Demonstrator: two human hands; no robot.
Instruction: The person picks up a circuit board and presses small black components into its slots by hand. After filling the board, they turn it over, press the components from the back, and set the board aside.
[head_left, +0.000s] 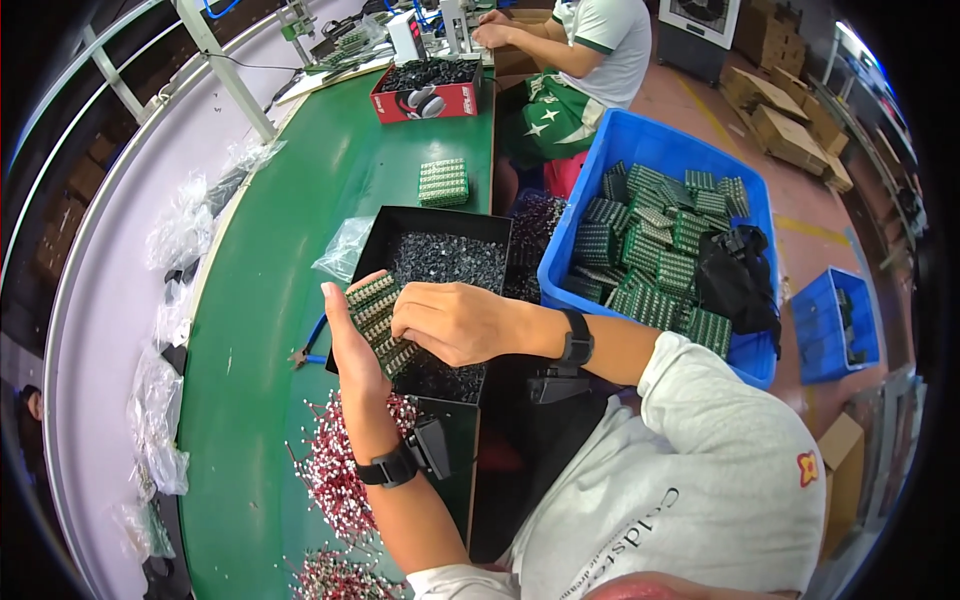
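Note:
My left hand [358, 352] holds a green circuit board panel [372, 312] with rows of small pale parts, thumb along one edge. Bent over the panel, my right hand [455, 322] has its fingertips pinched together at the board's face. Whatever is between those fingertips is hidden. Beneath both hands lies a black tray [378, 240] holding many small dark pieces [450, 262]. Blue-handled cutters [312, 357] rest left of the tray, partly covered. A heap of red and white wires [340, 470] is beside my left forearm.
A stack of green boards [443, 182] and a red box [428, 112] of black parts stand farther along the green table [240, 400]. At right, a large blue bin [655, 135] holds many board panels. Another person [590, 60] sits at the far end. More wires [345, 578] lie nearby.

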